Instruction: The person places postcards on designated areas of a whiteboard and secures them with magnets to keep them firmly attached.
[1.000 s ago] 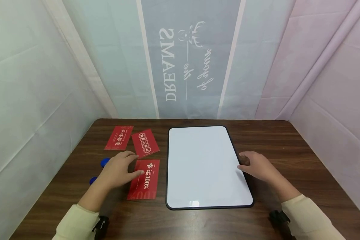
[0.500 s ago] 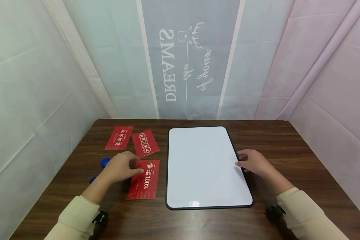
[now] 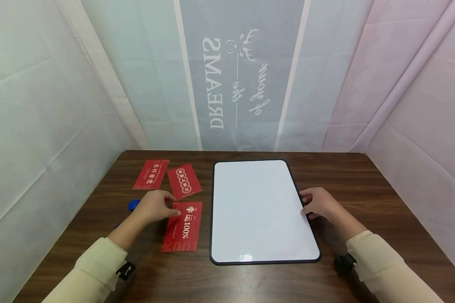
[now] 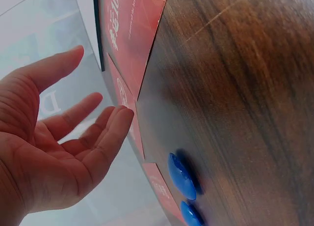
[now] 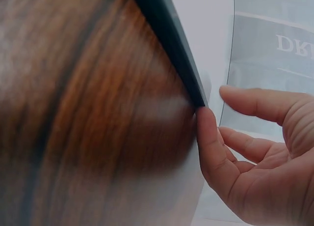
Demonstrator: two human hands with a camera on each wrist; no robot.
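My right hand (image 3: 322,204) is at the right edge of a white board with a black frame (image 3: 261,214) lying on the table. In the right wrist view a fingertip touches the frame (image 5: 169,44), while the thumb (image 5: 250,100) stays apart from it. My left hand (image 3: 153,207) hovers at the upper left of a red card with white lettering (image 3: 183,231). Its fingers are relaxed, thumb spread, with nothing held in the left wrist view. Two more red cards, a tilted one (image 3: 184,182) and a far one (image 3: 151,174), lie beyond it.
Two blue, smooth, rounded pieces, one larger in view (image 4: 181,177) and one partly cut off (image 4: 191,213), lie left of my left hand. The brown wood-grain table (image 3: 242,282) ends at a printed curtain (image 3: 246,126) behind. Pale cloth walls flank both sides.
My right hand has moved slightly left to reach the board's edge, its fingers bending in there. My left hand has shifted only a little; cards and board stay put.
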